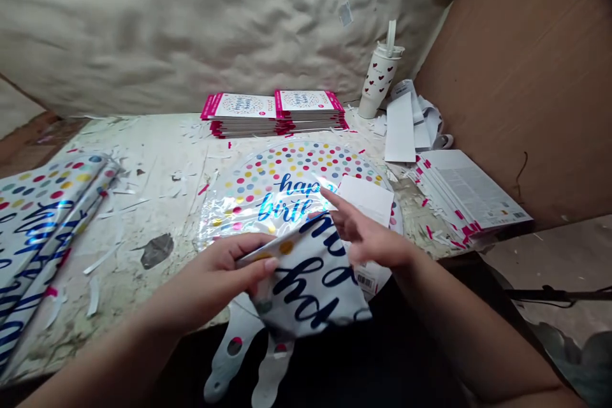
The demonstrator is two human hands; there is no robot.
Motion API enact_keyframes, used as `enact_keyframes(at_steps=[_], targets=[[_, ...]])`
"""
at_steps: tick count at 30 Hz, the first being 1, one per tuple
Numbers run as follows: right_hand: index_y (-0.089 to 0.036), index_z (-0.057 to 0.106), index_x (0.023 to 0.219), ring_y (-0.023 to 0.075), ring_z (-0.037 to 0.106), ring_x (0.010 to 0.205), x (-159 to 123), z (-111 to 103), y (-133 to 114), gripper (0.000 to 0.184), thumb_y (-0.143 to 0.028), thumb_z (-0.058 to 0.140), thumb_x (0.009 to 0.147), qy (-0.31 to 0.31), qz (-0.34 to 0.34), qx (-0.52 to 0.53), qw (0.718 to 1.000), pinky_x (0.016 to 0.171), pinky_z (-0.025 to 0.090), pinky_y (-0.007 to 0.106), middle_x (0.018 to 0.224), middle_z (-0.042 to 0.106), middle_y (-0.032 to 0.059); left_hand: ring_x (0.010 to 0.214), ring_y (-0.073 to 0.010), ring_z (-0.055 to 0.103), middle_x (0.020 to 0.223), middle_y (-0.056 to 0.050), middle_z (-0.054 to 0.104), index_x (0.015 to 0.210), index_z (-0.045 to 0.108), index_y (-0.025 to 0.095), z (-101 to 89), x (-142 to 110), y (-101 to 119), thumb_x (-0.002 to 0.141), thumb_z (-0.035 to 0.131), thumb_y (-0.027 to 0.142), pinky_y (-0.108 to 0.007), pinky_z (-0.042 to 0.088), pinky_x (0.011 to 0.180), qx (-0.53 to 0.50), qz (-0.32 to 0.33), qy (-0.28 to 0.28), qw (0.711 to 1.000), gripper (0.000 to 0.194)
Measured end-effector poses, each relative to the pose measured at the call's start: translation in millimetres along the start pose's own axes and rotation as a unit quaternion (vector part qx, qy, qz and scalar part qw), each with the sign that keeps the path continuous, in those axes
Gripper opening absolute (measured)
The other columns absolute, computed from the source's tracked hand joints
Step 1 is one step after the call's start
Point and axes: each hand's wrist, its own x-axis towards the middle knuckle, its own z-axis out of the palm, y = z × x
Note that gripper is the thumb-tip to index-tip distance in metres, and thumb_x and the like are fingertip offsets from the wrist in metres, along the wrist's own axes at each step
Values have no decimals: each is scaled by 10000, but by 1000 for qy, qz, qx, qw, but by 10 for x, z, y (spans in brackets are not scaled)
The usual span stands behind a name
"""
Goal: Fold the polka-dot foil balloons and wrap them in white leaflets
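My left hand (236,268) pinches the left edge of a folded foil balloon (310,287), white with dark blue lettering, with the thumb on top. My right hand (366,233) hovers at its upper right side, index finger stretched out and the other fingers loosely bent. Whether it touches the foil I cannot tell. Beneath both hands lies a flat, round foil balloon (258,172) with coloured dots and blue "happy birthday" lettering. A white card (368,196) rests on it, partly covered by my right hand. Two pale balloon tails (229,350) hang past the table's front edge.
Two stacks of pink-edged packs (243,106) stand at the back, left of a heart-patterned tumbler (380,76). White paper pieces (400,124) and fanned packs (473,194) sit at right. More foil balloons (52,204) lie at left. Paper scraps litter the worn table (153,146).
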Motion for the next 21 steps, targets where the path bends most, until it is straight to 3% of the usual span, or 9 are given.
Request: enact_keyframes(at_steps=[2,5,7,10,13,15,18,19,21], targets=[[-332,59,1431,254,557,1089,31,53,-32,1102,-286,775,594,19,23,12,999,909,445,387,1205,580,66,649,-110,535,803,-16,611,998,636,184,34,69,16,797,604,359,-183,448,532,55,20,20,998,268],[-221,342,1360,255,638,913,107,82,19,826,-248,745,640,19,63,43,997,811,503,407,1003,665,81,659,-116,544,839,-23,619,997,639,184,74,148,61,814,570,378,-190,460,531,98,33,11,995,275],[-205,423,1305,259,591,1024,143,32,71,824,-215,791,568,-41,54,71,995,861,479,387,1143,609,103,636,-111,546,834,-18,623,996,646,188,94,188,101,822,557,371,-191,461,522,118,38,-27,992,268],[-326,360,1342,253,499,1160,92,-73,107,974,-238,827,492,-88,56,93,990,904,447,347,1324,486,65,616,-106,552,805,-3,638,997,658,203,137,250,187,835,536,332,-192,466,536,177,69,-73,979,240],[-272,627,1100,242,593,1024,-90,-221,135,508,-361,747,615,-70,89,48,992,876,467,332,1094,656,43,683,-127,595,830,5,668,1048,649,233,222,345,259,851,509,322,-214,498,613,252,128,-71,957,257],[-213,693,924,238,633,934,-231,-412,192,314,-353,725,645,18,86,27,996,849,492,350,976,697,44,766,-153,622,906,-8,682,1117,612,240,339,451,244,874,468,338,-268,518,707,301,178,19,937,299],[-170,680,844,229,670,802,-384,-828,320,286,-287,763,597,282,104,36,953,764,538,380,858,715,48,997,-194,592,1111,-64,641,1197,550,200,636,685,78,917,362,314,-370,461,901,390,244,146,876,356],[-166,673,819,221,675,754,-413,-969,360,272,-264,771,585,352,118,34,928,734,549,377,817,717,47,1095,-210,544,1206,-90,589,1227,523,179,749,768,-8,919,347,310,-394,420,954,429,253,131,857,378],[-163,665,791,211,676,711,-448,-1194,414,250,-218,778,574,415,138,34,899,711,560,374,797,719,49,1269,-271,371,1388,-139,401,1307,435,137,926,894,-196,893,397,373,-453,331,1024,513,245,30,822,478]])
